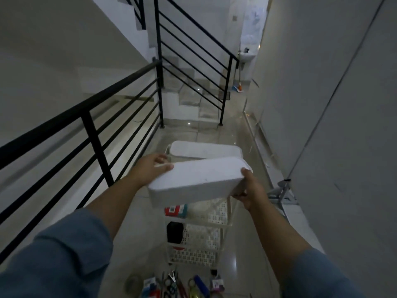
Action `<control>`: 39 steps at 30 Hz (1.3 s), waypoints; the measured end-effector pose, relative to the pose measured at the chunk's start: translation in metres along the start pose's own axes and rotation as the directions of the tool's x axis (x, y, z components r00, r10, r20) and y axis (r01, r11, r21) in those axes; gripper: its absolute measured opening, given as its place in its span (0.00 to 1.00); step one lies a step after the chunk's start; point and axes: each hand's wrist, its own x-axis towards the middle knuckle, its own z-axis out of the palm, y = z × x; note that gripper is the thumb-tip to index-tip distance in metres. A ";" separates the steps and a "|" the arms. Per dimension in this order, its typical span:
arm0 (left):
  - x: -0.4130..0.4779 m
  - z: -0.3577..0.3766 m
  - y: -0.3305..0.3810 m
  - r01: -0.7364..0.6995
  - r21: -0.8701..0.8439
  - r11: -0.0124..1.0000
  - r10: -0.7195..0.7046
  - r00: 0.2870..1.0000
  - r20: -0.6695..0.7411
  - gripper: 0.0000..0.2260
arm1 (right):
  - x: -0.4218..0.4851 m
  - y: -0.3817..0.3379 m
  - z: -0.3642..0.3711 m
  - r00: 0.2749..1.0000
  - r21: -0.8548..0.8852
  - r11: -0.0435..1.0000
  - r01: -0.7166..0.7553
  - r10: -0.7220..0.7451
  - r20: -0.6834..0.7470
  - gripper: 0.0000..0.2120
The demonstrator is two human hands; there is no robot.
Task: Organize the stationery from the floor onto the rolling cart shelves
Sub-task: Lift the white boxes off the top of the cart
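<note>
Fingers of my left hand and right hand grip the white box by its ends, above the cart.

Both my arms reach forward, left entering from 7 o'clock, right from 5 o'clock, forearms bare. My left grip pinches one end of a white container, thumb on top. My right grip holds the opposite end at 3 o'clock, thumb on top.
</note>
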 end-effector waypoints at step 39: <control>0.065 0.096 -0.057 -0.008 0.133 0.991 0.042 0.965 -0.257 0.29 | 0.084 0.048 0.018 0.817 -0.901 0.232 0.366 -0.544 0.192 0.27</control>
